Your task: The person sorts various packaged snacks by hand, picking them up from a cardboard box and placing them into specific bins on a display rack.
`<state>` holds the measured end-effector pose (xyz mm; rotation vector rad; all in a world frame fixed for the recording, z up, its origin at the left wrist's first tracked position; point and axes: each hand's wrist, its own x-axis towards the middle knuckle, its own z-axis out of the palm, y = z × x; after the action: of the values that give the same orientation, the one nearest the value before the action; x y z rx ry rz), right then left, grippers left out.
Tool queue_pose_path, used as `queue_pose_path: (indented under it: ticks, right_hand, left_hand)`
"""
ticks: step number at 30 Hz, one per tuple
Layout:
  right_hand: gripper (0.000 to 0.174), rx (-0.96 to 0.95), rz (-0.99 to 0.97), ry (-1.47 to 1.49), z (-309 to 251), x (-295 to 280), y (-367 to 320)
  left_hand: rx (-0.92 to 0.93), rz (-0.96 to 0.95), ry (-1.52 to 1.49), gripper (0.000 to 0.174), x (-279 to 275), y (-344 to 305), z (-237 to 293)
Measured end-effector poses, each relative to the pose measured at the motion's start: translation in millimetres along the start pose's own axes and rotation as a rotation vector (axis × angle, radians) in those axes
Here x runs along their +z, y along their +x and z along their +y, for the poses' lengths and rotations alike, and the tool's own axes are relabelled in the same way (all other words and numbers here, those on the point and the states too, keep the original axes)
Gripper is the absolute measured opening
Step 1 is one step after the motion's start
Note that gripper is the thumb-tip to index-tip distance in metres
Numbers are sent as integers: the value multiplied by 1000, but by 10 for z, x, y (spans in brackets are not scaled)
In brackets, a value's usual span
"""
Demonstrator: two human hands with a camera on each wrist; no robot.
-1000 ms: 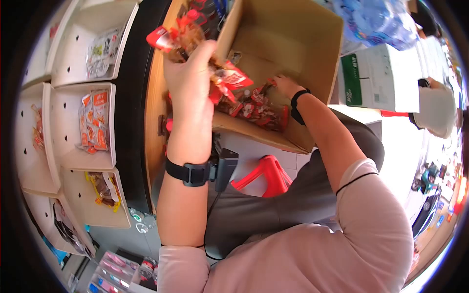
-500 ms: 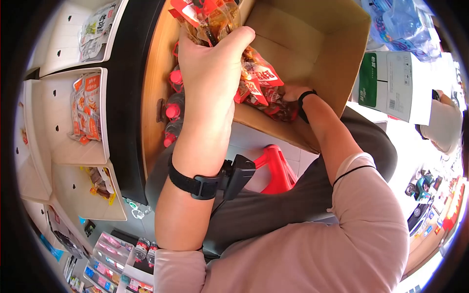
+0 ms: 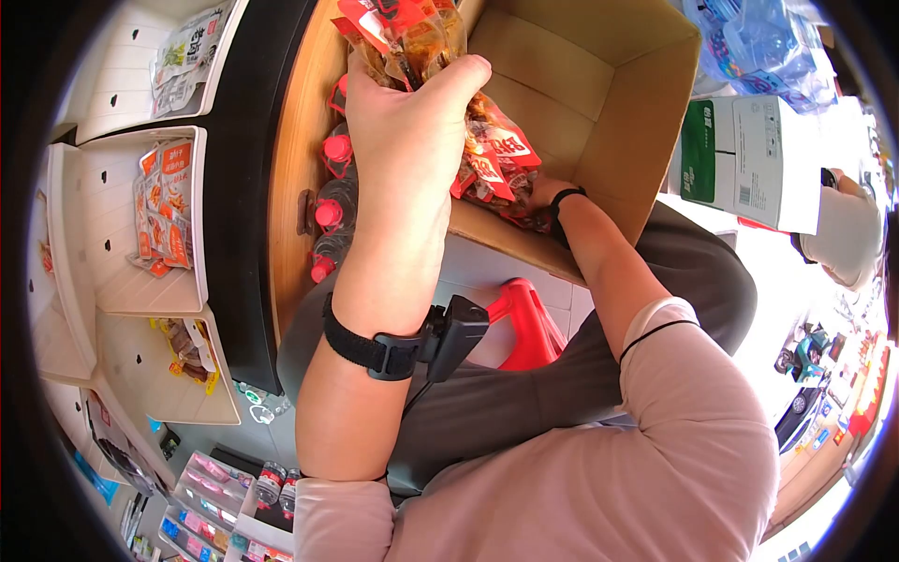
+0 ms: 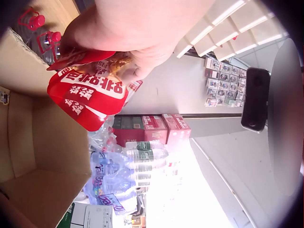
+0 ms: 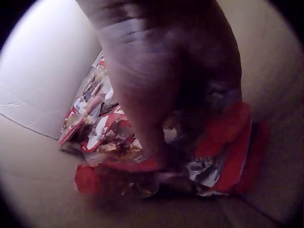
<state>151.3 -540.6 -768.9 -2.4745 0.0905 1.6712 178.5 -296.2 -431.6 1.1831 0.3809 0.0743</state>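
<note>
My left hand grips a bunch of red-and-clear snack packets, held up over the near left side of an open cardboard box. In the left wrist view, their red printed ends stick out below the curled fingers. Low inside the box, my right hand reaches down among more red snack packets. Its thumb and fingers close around packets at the bottom, with the fingertips partly hidden in shadow. Packets lie on both sides of this hand.
Bottles with red caps stand along the wooden shelf left of the box. White bins of packaged snacks line the far left. A red stool is below the box. Wrapped water bottles and a white-and-green carton stand right.
My left hand, still gripping its packets, has moved nearer the box in the head view. The right hand has reached deeper among the packets. The head view has shifted slightly.
</note>
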Motion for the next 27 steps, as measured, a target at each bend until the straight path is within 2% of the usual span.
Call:
queue_pose_path:
  ticks: [1, 4, 6, 8, 10, 13, 14, 17, 18, 19, 21, 22, 25, 27]
  right_hand:
    - [113, 43, -49, 18, -55, -61, -98]
    - [109, -84, 5, 92, 132, 131, 207]
    - [87, -141, 32, 71, 154, 84, 179]
    - [76, -142, 3, 40, 117, -66, 22]
    - [76, -84, -63, -2, 38, -436, -186]
    - [78, -229, 153, 0, -25, -957, -640]
    - [71, -312, 254, 46, -13, -1109, -796]
    - [66, -472, 308, 502, -133, -1547, -1451]
    - [61, -563, 289, 605, -42, -1664, -1320]
    - [61, -658, 305, 716, -85, -1795, -1511]
    - [61, -867, 321, 931, -205, -1938, -1996]
    - [55, -1009, 221, 1032, -337, -1991, -2426]
    - [53, -1017, 410, 1047, -498, -1981, -3149]
    - [52, -1016, 560, 1008, -546, -1959, -3384]
  left_hand:
    - [-3, 2, 1, 44, -2, 5, -2]
    - [6, 1, -2, 44, 4, 30, -33]
    - [39, -7, -8, 45, 0, 56, -74]
    - [54, 0, -27, 42, 13, 65, -38]
    - [66, 7, -42, 41, 45, 64, 7]
    - [81, 23, -39, 43, 33, 66, 5]
    - [87, 24, -31, 44, 31, 75, 3]
    - [41, -3, -60, 47, 49, 23, 90]
    - [40, -11, -84, 47, 58, 4, 111]
    - [38, -17, -105, 47, 47, 3, 96]
    - [-72, -77, -192, 43, -24, 66, 22]
    - [-104, -119, -235, 37, -17, 45, 41]
    - [-220, -219, -243, 28, 3, -19, 117]
    - [-232, -316, -258, 33, 16, -38, 107]
